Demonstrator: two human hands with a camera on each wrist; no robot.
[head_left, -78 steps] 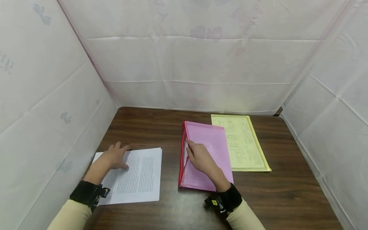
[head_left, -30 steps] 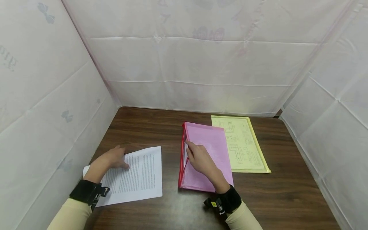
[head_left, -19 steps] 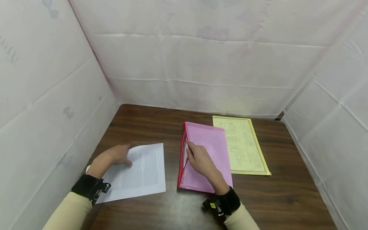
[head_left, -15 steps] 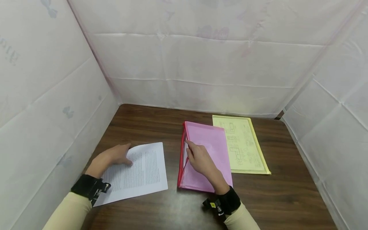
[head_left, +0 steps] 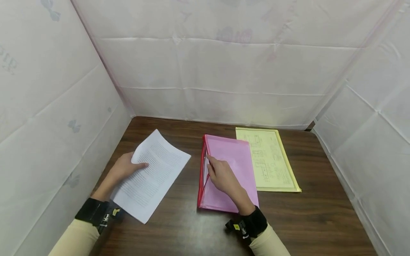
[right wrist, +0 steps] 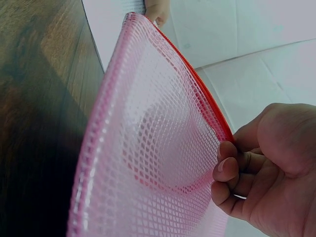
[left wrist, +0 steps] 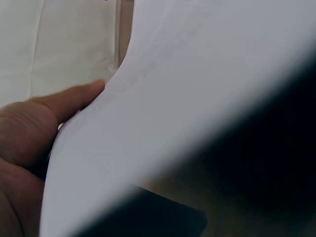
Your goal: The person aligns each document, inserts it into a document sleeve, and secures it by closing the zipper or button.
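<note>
The printed sheets (head_left: 150, 176), a thin white stack covered in lines of text, are lifted off the bench (head_left: 179, 227) on its left side, turned at a slant so that one corner points toward the person and the far corner curls upward. The left hand (head_left: 123, 170) holds them at their left edge, its grip pinching the paper with the thumb laid on the printed face and the fingers underneath; in the left wrist view the pale underside of the sheets (left wrist: 187, 98) fills most of the frame, with the thumb along its edge. Just to the right, well apart from the sheets, lies the pink mesh pouch (head_left: 229, 170), flat on the bench with its red zipper edge (head_left: 201, 177) facing left. The right hand (head_left: 222, 176) rests on the pouch, its grip pinching the upper layer at the zipper edge and lifting it, so that the mouth gapes a little; the right wrist view shows the curled fingers (right wrist: 232, 170) and thumb nipping the red-trimmed mesh (right wrist: 148, 148), which arches up off the dark wood. Touching the pouch on its right, and partly tucked under it, lies a yellow pouch (head_left: 272, 161) with a sheet of line drawings showing through it. Both forearms wear beige sleeves and black wrist straps. White fabric walls (head_left: 224, 71) close in the bench on three sides.
</note>
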